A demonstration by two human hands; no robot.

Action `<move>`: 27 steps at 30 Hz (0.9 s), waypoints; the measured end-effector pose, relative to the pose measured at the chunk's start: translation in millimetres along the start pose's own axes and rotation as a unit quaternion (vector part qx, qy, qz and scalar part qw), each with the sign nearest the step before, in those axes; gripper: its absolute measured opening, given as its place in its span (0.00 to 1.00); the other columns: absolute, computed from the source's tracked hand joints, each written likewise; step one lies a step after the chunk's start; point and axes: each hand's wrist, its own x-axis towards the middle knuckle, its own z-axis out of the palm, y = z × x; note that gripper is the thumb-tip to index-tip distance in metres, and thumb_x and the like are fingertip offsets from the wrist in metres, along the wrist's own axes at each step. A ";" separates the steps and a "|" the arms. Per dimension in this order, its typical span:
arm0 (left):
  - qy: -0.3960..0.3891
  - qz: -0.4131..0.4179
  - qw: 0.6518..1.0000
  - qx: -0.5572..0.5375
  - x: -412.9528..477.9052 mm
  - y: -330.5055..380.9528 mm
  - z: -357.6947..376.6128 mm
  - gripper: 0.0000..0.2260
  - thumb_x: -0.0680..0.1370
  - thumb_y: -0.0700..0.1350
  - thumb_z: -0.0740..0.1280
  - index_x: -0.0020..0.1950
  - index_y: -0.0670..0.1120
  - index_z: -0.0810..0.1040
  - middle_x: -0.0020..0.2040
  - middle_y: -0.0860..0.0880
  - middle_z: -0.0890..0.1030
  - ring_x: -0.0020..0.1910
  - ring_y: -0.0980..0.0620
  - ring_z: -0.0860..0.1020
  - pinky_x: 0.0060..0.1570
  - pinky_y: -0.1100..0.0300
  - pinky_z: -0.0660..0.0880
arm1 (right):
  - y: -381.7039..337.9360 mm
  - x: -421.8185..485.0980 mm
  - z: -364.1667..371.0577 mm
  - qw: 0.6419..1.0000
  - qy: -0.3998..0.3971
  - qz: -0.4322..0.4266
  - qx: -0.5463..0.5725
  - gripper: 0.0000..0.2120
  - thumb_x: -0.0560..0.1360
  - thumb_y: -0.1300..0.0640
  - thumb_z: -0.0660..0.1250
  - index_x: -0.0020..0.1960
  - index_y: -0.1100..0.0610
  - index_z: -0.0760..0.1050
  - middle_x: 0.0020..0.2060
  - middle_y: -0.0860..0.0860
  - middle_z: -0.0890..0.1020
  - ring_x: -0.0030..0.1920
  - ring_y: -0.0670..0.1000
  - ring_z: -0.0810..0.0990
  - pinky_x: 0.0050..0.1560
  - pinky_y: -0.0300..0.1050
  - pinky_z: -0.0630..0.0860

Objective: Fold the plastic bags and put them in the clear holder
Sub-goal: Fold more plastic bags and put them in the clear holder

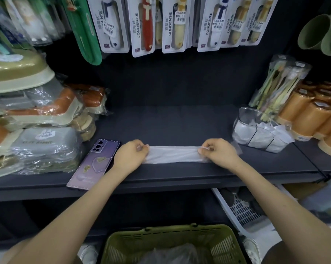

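A translucent white plastic bag lies folded into a long narrow strip on the dark shelf, near its front edge. My left hand pinches the strip's left end. At the right end my right hand pinches it, and a loose bit of plastic sticks out past that hand. To the right on the shelf stands the clear holder, divided into compartments with folded white bags inside.
A purple phone lies left of my left hand. Wrapped soap boxes are stacked at the left; orange cups and toothbrush packs stand at the right. A green basket holding more plastic sits below, a white basket beside it.
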 end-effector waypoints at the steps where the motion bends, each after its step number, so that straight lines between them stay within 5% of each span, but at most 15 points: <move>1: 0.003 -0.009 1.000 -0.001 0.7 1.9 -0.4 0.14 0.80 0.51 0.62 0.45 0.42 0.78 0.42 0.47 0.81 0.48 0.45 0.79 0.40 0.58 0.65 | 0.3 1.5 1.5 1.000 0.001 0.005 -0.017 0.10 0.75 0.49 0.68 0.36 0.47 0.75 0.36 0.44 0.81 0.45 0.49 0.80 0.46 0.45 0.74; 5: 0.114 0.001 0.988 0.104 -2.5 7.1 -4.0 0.18 0.77 0.57 0.62 0.56 0.44 0.77 0.50 0.43 0.79 0.51 0.39 0.78 0.44 0.54 0.69 | -0.7 7.5 2.4 0.999 -0.011 0.011 -0.041 0.10 0.75 0.48 0.67 0.36 0.47 0.75 0.41 0.48 0.82 0.47 0.51 0.79 0.43 0.44 0.71; 9: 0.238 0.190 0.930 0.204 -8.9 5.2 -3.5 0.20 0.74 0.53 0.59 0.54 0.39 0.79 0.47 0.38 0.78 0.42 0.36 0.76 0.40 0.49 0.74 | -1.2 8.7 2.2 0.999 -0.019 0.007 -0.045 0.10 0.75 0.50 0.67 0.36 0.50 0.77 0.42 0.50 0.83 0.47 0.52 0.80 0.42 0.44 0.71; 13: 0.100 0.284 0.934 0.195 -17.5 8.7 19.7 0.22 0.78 0.50 0.53 0.59 0.40 0.81 0.62 0.38 0.78 0.61 0.35 0.76 0.59 0.43 0.75 | -4.0 8.7 1.5 0.999 -0.023 0.013 -0.045 0.09 0.75 0.50 0.67 0.39 0.53 0.80 0.41 0.51 0.83 0.46 0.52 0.80 0.42 0.44 0.72; 16: -0.031 0.205 0.952 0.227 -22.1 12.3 33.7 0.33 0.78 0.58 0.37 0.76 0.45 0.64 0.77 0.43 0.61 0.77 0.40 0.56 0.75 0.48 0.52 | -6.4 7.3 -0.6 0.999 -0.025 0.014 -0.040 0.10 0.75 0.50 0.67 0.37 0.51 0.77 0.40 0.50 0.83 0.45 0.51 0.79 0.40 0.43 0.69; 21: -0.067 0.137 0.952 0.267 -18.2 8.4 44.1 0.24 0.84 0.55 0.43 0.79 0.51 0.47 0.80 0.45 0.47 0.78 0.45 0.43 0.74 0.54 0.38 | -4.9 8.1 -2.3 0.999 -0.038 0.012 -0.018 0.11 0.75 0.51 0.68 0.35 0.51 0.76 0.38 0.50 0.83 0.44 0.50 0.80 0.45 0.46 0.74; 25: -0.078 0.129 0.951 0.270 -18.5 9.6 43.8 0.25 0.83 0.56 0.44 0.79 0.53 0.45 0.80 0.46 0.45 0.78 0.46 0.42 0.75 0.53 0.37 | -3.9 3.6 -15.5 0.984 -0.090 0.043 0.150 0.05 0.76 0.56 0.68 0.50 0.56 0.79 0.36 0.51 0.81 0.38 0.51 0.78 0.34 0.39 0.72; 27: -0.079 0.128 0.950 0.274 -18.1 9.5 43.8 0.25 0.83 0.57 0.44 0.79 0.54 0.45 0.80 0.47 0.45 0.78 0.46 0.42 0.75 0.53 0.38 | -3.5 0.9 -16.9 0.999 0.019 0.001 0.045 0.10 0.77 0.53 0.66 0.56 0.54 0.79 0.41 0.50 0.83 0.43 0.53 0.80 0.40 0.42 0.75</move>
